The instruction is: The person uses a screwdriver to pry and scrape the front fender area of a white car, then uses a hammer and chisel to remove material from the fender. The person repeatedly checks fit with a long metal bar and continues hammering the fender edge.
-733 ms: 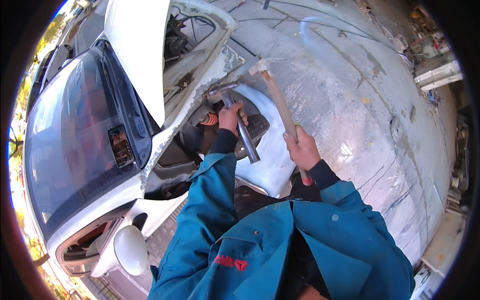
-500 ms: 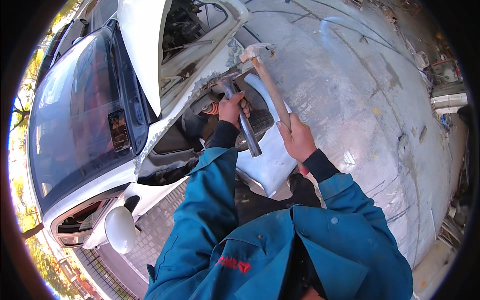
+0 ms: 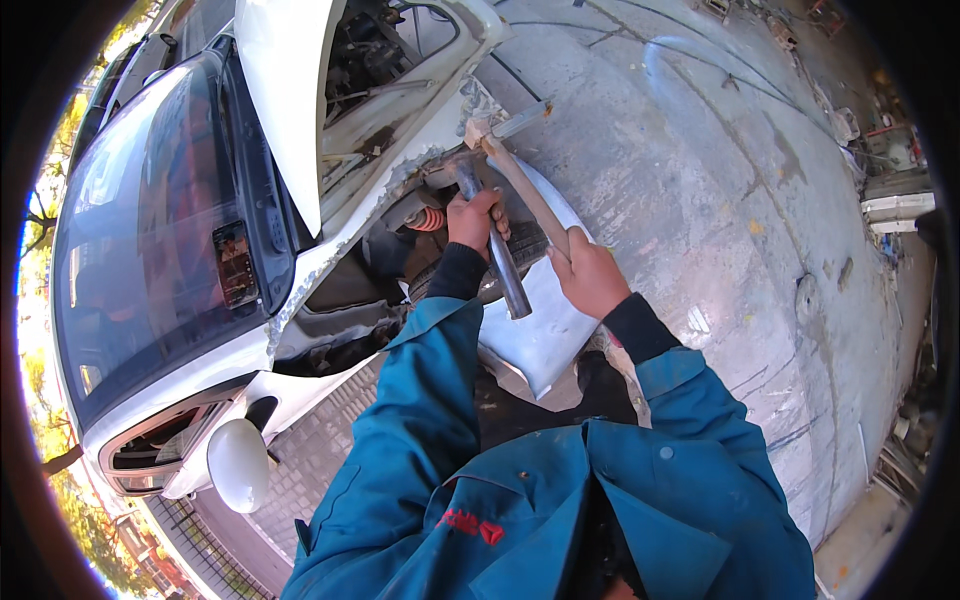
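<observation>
Hammer with a wooden handle (image 3: 527,193) slants up and leftward from the right hand (image 3: 590,278), whose fingers are wrapped firmly round the lower part of the grip; its pale, worn head (image 3: 477,133) lies near the edge of the car's bare front corner, just above the top of the metal tool, and whether the two touch cannot be told. Left hand (image 3: 476,220) is curled tight round the shaft of that metal tool (image 3: 510,284), its free end pointing down toward the person, its top end by the upper rim of the exposed wheel housing; a reddish coil spring (image 3: 428,219) shows just left of this hand, a dark tyre (image 3: 526,247) behind and right of it. Pale curved panel (image 3: 540,335) lies below the hands, in front of the person's dark-trousered legs; the white car (image 3: 190,385) fills the left side, with its bonnet (image 3: 275,90) raised, a phone (image 3: 235,265) at the lower windscreen and a white side mirror (image 3: 238,465); scuffed grey floor (image 3: 720,230) spreads to the right.
</observation>
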`<state>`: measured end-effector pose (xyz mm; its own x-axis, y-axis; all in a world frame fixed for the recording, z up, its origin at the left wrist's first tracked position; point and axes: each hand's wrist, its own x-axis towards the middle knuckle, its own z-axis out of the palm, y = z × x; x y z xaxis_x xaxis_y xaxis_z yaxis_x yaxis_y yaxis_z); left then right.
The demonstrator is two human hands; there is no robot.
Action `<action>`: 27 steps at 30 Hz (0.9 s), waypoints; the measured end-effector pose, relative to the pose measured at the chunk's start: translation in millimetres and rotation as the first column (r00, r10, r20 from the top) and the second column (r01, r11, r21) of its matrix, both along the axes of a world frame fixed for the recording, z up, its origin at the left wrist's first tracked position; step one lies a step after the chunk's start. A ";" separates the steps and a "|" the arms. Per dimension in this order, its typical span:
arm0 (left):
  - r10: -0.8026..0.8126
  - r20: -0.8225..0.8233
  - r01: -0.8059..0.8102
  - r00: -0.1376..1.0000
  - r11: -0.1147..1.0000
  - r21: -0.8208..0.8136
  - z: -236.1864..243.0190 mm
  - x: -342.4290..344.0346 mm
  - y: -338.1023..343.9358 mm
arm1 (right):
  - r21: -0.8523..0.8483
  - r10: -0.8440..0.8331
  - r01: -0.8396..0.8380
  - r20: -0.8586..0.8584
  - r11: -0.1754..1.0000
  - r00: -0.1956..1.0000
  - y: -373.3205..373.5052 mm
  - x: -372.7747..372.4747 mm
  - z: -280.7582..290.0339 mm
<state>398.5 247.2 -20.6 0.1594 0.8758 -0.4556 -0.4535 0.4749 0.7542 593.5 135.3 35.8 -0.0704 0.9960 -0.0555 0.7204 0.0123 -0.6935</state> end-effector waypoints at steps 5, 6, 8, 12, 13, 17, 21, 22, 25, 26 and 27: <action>-0.009 -0.072 0.012 0.997 0.999 0.032 -3.6 -8.2 1.6 | 0.168 -0.085 0.117 -0.190 0.979 0.978 -3.4 1.9 0.5; 0.013 -0.058 -0.010 0.998 0.999 0.044 -4.7 -8.5 5.2 | 0.158 -0.094 0.129 -0.214 0.979 0.972 -7.0 -0.5 1.6; 0.018 -0.107 -0.011 0.994 0.998 0.067 -7.6 -8.2 10.6 | 0.210 -0.104 0.164 -0.267 0.964 0.958 -7.1 -5.5 2.8; 0.025 -0.159 -0.008 0.987 0.995 0.104 -14.0 -13.5 13.0 | 0.014 -0.033 0.034 -0.025 0.999 0.999 2.0 -7.5 2.5; 0.012 -0.169 0.009 0.986 0.992 0.122 -14.8 -16.4 13.1 | 0.032 -0.063 0.064 -0.042 0.997 0.997 0.6 -6.6 2.2; 0.031 -0.161 -0.016 0.987 0.995 0.096 -17.1 -17.7 19.6 | 0.141 -0.150 0.192 -0.266 0.971 0.952 -5.4 -8.8 -6.5; 0.033 -0.166 -0.016 0.986 0.994 0.104 -15.8 -16.9 24.4 | 0.114 -0.087 0.105 -0.152 0.988 0.985 -2.4 -11.0 -17.9; 0.034 -0.159 -0.019 0.987 0.995 0.096 -15.2 -16.9 24.7 | 0.037 -0.065 0.068 -0.069 0.997 0.996 -0.3 -11.2 -19.4; -0.005 -0.173 0.023 0.985 0.994 0.104 -14.9 -16.9 24.5 | 0.143 -0.131 0.162 -0.203 0.976 0.970 0.0 -8.9 -20.8; -0.007 -0.199 0.024 0.980 0.996 0.083 -15.3 -17.6 22.4 | 0.170 -0.138 0.188 -0.271 0.967 0.953 -1.6 -9.3 -21.5; -0.012 -0.180 0.030 0.984 0.995 0.099 -15.4 -17.8 22.1 | 0.136 -0.168 0.213 -0.284 0.967 0.944 -3.9 -10.1 -22.0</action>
